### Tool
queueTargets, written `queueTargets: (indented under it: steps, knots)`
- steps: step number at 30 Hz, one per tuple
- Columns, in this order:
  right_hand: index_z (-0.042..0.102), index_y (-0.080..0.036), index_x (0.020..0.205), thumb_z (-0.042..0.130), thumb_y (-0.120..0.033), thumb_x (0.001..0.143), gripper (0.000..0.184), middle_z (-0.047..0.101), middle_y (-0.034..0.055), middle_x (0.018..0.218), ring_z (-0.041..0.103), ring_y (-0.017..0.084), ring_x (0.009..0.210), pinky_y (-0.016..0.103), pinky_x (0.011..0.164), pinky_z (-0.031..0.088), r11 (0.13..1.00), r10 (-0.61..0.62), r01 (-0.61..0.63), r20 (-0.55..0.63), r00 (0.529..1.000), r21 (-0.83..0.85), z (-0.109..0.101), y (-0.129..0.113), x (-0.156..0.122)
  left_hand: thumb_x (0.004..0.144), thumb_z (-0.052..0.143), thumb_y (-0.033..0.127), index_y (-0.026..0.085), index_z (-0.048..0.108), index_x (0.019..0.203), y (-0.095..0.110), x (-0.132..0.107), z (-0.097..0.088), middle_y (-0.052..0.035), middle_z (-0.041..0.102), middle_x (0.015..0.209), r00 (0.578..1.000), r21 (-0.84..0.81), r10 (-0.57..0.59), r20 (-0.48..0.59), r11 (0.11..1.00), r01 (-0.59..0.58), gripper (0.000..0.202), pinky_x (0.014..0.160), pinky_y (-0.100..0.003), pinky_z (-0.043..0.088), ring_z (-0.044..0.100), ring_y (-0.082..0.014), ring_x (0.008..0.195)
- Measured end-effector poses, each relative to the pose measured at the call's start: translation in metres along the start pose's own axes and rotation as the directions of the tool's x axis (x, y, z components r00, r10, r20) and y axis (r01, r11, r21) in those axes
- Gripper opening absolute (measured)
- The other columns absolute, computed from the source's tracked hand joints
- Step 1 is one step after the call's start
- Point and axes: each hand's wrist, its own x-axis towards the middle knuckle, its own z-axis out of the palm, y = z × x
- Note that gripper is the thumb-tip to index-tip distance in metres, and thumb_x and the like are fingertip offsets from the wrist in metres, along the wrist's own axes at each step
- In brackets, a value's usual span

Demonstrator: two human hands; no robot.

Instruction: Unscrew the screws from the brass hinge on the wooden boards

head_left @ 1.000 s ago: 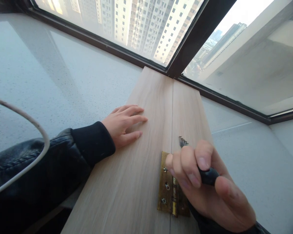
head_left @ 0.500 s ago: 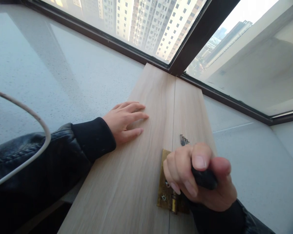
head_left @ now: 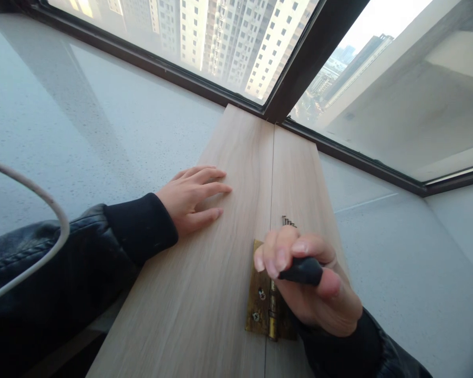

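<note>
Two light wooden boards (head_left: 220,252) lie side by side on a pale speckled sill, their far ends against the window frame. A brass hinge (head_left: 260,307) spans the seam between them near me. My right hand (head_left: 311,289) is closed round the black handle of a screwdriver (head_left: 301,270), held over the hinge; its tip is hidden under my fingers. My left hand (head_left: 191,197) lies flat on the left board with fingers stretched out. A few loose screws (head_left: 287,221) rest on the right board just beyond my right hand.
The speckled sill (head_left: 82,131) stretches left and right of the boards. A dark window frame (head_left: 295,58) runs along the far edge, with tall buildings outside. A white cable (head_left: 35,189) arcs across the left foreground over my dark sleeve.
My right hand has turned on the black handle, fingers rolling over it above the hinge. My left hand has stayed flat on the left board.
</note>
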Motion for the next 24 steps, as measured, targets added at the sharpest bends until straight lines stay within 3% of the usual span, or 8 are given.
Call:
queueTargets:
  steps: [4,7,11,14,18,21,24]
  knots:
    - [0.069,-0.031,0.094,0.048,-0.045,0.092,0.026,0.047,-0.0039,0.054,0.038,0.011,0.043,0.024,0.043,0.033,0.994,0.094,-0.096,0.051,0.994,0.043,0.007,0.002,0.004,0.085,0.048,0.037,0.022,0.056,0.124,0.000,0.000,0.000,-0.0098,0.046,0.139,1.000,0.005,-0.006,-0.005,1.000,0.006,0.043,0.107,-0.048,0.030,0.035,-0.0284,0.133]
    - [0.064,-0.028,0.085,0.033,-0.043,0.098,0.037,0.034,-0.0072,0.048,0.026,0.010,0.040,0.024,0.045,0.026,0.986,0.148,-0.147,-0.002,0.989,0.081,0.011,0.000,0.005,0.084,0.048,0.037,0.021,0.057,0.123,0.000,0.000,0.000,-0.0101,0.046,0.139,1.000,0.002,-0.003,-0.005,1.000,0.003,0.043,0.107,-0.048,0.030,0.035,-0.0286,0.132]
    - [0.062,-0.025,0.084,0.043,-0.054,0.091,0.035,0.042,-0.0037,0.060,0.037,0.012,0.054,0.030,0.057,0.032,0.995,0.095,-0.096,0.005,0.995,0.015,0.009,-0.005,0.003,0.084,0.049,0.036,0.021,0.057,0.123,0.001,0.000,0.000,-0.0106,0.046,0.139,1.000,-0.001,-0.001,-0.004,1.000,0.001,0.043,0.107,-0.049,0.030,0.035,-0.0289,0.132]
    - [0.067,-0.023,0.086,0.056,-0.049,0.085,0.028,0.048,0.0009,0.077,0.046,0.015,0.069,0.033,0.065,0.037,0.996,0.040,-0.041,-0.014,0.999,-0.074,0.004,-0.008,-0.001,0.085,0.048,0.036,0.021,0.057,0.124,0.001,0.000,0.000,-0.0106,0.046,0.139,1.000,-0.003,-0.004,-0.004,1.000,0.004,0.043,0.107,-0.049,0.029,0.035,-0.0292,0.133]
    - [0.070,-0.027,0.095,0.057,-0.045,0.087,0.023,0.053,0.0000,0.071,0.048,0.014,0.065,0.032,0.063,0.039,0.998,-0.014,0.011,-0.046,0.999,-0.068,0.006,-0.006,-0.003,0.084,0.048,0.036,0.021,0.056,0.124,0.001,0.000,0.000,-0.0103,0.046,0.139,1.000,0.000,-0.005,0.000,1.000,0.005,0.044,0.107,-0.049,0.029,0.035,-0.0288,0.132]
    - [0.070,-0.028,0.090,0.048,-0.048,0.092,0.029,0.046,-0.0032,0.057,0.041,0.012,0.051,0.027,0.049,0.033,0.999,0.024,-0.024,-0.024,0.999,-0.027,0.011,-0.003,0.001,0.084,0.047,0.036,0.021,0.056,0.124,0.001,0.000,-0.001,-0.0101,0.046,0.139,1.000,0.000,-0.005,0.002,1.000,0.005,0.044,0.107,-0.049,0.029,0.035,-0.0286,0.132]
    - [0.064,-0.027,0.082,0.031,-0.053,0.096,0.044,0.028,-0.0076,0.046,0.023,0.010,0.041,0.025,0.044,0.023,0.990,0.126,-0.122,-0.053,0.991,0.069,0.014,-0.005,0.005,0.084,0.047,0.037,0.020,0.057,0.124,0.001,0.001,-0.001,-0.0105,0.046,0.139,1.000,-0.001,-0.006,0.003,1.000,0.006,0.044,0.107,-0.049,0.029,0.035,-0.0293,0.132]
